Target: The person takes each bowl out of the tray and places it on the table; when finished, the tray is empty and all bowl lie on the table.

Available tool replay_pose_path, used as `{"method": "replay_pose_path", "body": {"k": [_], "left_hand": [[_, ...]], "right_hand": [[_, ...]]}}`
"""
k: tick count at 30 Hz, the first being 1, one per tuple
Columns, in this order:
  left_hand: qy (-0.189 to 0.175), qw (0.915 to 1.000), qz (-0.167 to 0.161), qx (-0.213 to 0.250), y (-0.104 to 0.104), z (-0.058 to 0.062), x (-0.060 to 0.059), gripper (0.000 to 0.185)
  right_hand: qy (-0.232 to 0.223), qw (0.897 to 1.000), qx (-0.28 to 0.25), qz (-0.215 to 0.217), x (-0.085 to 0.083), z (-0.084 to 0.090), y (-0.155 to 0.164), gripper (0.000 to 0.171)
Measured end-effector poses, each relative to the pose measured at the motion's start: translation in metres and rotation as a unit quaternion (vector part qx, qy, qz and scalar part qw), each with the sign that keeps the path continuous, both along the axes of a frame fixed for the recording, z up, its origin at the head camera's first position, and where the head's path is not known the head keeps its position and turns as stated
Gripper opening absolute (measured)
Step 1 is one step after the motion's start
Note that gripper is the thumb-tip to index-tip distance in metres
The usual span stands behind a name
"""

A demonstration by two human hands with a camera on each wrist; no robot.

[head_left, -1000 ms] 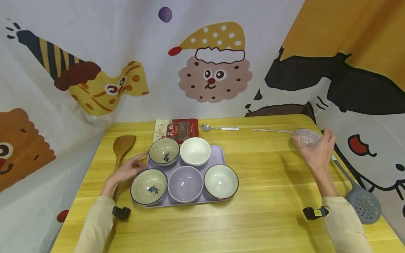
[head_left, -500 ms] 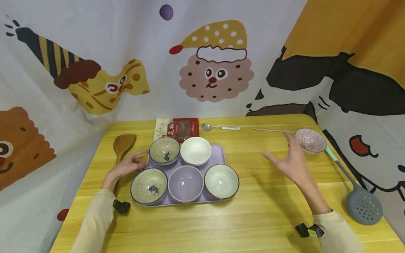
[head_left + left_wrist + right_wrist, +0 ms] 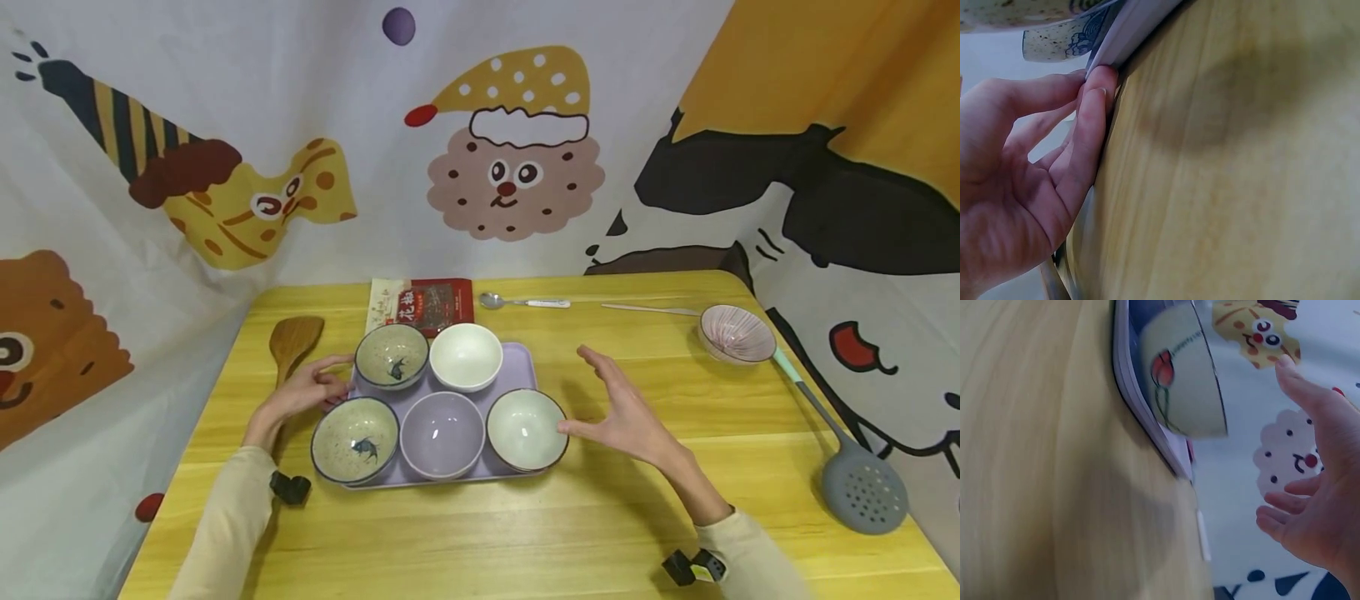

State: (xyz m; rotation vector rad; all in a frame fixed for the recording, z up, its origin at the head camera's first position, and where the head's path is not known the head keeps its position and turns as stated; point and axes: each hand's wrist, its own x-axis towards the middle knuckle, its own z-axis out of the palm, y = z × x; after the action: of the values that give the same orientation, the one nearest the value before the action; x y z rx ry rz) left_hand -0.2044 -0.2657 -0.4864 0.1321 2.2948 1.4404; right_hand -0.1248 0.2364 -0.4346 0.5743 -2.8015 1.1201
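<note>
A lilac tray (image 3: 517,358) carries several bowls. My left hand (image 3: 303,398) pinches its left rim between thumb and fingertips, seen closely in the left wrist view at the tray edge (image 3: 1124,40). Beside that hand are two speckled bowls, a rear one (image 3: 392,358) and a front one (image 3: 355,442). A white bowl (image 3: 466,358) and a lilac bowl (image 3: 442,436) stand in the middle. At front right is a pale dark-rimmed bowl (image 3: 527,430), with a red design outside in the right wrist view. My right hand (image 3: 630,421) hovers just right of it, fingers spread, holding nothing.
A pink striped bowl (image 3: 737,333) sits at the back right, near a slotted turner (image 3: 862,487) and a thin pink stick-like piece (image 3: 648,309). Behind the tray lie a spoon (image 3: 525,302) and a red spice packet (image 3: 423,305). A wooden spatula (image 3: 295,342) lies at left.
My right hand has let go of the pink striped bowl at the back right and moved left to the tray's right side. The left hand has stayed on the tray rim.
</note>
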Motion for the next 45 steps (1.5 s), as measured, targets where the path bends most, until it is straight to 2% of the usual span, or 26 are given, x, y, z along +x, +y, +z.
{"method": "replay_pose_path", "body": {"k": [5, 13, 15, 20, 25, 37, 45], "left_hand": [[0.014, 0.9998, 0.014, -0.002, 0.003, -0.002, 0.001, 0.064], [0.013, 0.9997, 0.021, -0.01, 0.001, -0.005, 0.001, 0.065], [0.011, 0.9997, 0.022, -0.007, 0.001, -0.006, 0.001, 0.065], [0.01, 0.9997, 0.022, 0.003, 0.001, -0.008, 0.002, 0.064], [0.011, 0.9997, 0.019, 0.007, 0.0, -0.009, 0.003, 0.065], [0.012, 0.9996, 0.022, -0.016, 0.001, -0.006, 0.003, 0.064], [0.012, 0.9997, 0.021, -0.009, 0.001, -0.007, 0.002, 0.065]], "right_hand": [[-0.005, 0.999, -0.009, 0.037, 0.003, -0.009, -0.015, 0.116], [-0.01, 0.995, -0.033, 0.098, 0.012, -0.03, -0.032, 0.129], [-0.017, 0.994, -0.034, 0.102, 0.014, -0.034, -0.034, 0.131], [-0.037, 0.994, -0.036, 0.099, 0.018, -0.038, -0.036, 0.132], [-0.038, 0.993, -0.046, 0.102, 0.018, -0.041, -0.036, 0.13], [0.012, 0.996, -0.06, 0.06, 0.017, -0.055, -0.033, 0.121], [0.037, 0.995, -0.087, 0.016, 0.021, -0.052, -0.03, 0.122]]}}
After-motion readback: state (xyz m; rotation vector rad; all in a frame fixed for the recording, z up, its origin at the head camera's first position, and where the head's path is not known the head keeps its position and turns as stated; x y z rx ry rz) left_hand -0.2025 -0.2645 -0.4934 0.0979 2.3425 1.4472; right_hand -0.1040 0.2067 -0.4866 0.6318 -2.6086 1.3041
